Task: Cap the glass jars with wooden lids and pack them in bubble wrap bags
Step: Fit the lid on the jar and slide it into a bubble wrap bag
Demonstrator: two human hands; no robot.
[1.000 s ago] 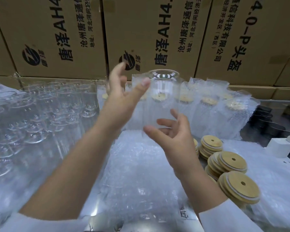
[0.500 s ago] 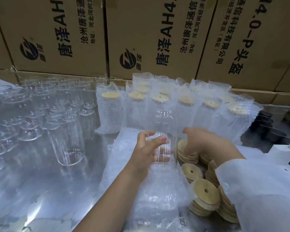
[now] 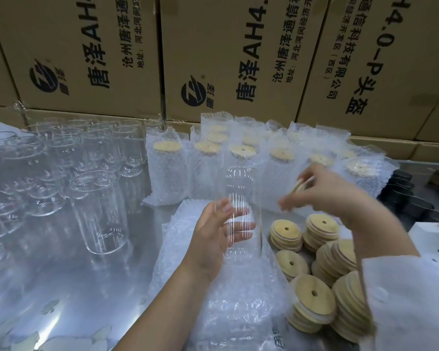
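My left hand [image 3: 213,234] grips a clear ribbed glass jar [image 3: 238,198] upright over a stack of flat bubble wrap bags [image 3: 228,300]. The jar's mouth is uncovered. To the jar's right and a little higher, my right hand [image 3: 332,196] pinches a wooden lid [image 3: 302,184] seen edge-on. Stacks of wooden lids [image 3: 312,295] with centre holes lie at the lower right. Behind the jar stand several capped jars in bubble wrap bags [image 3: 166,171].
Several bare glass jars [image 3: 96,211] crowd the left of the shiny metal table [image 3: 74,287]. Cardboard boxes [image 3: 213,59] wall off the back. At the right edge sit a white box [image 3: 431,236] and black items [image 3: 403,188].
The jar came down from chest height to the bag stack, held by my left hand alone. My right hand dropped to the lid stacks and has risen with one lid.
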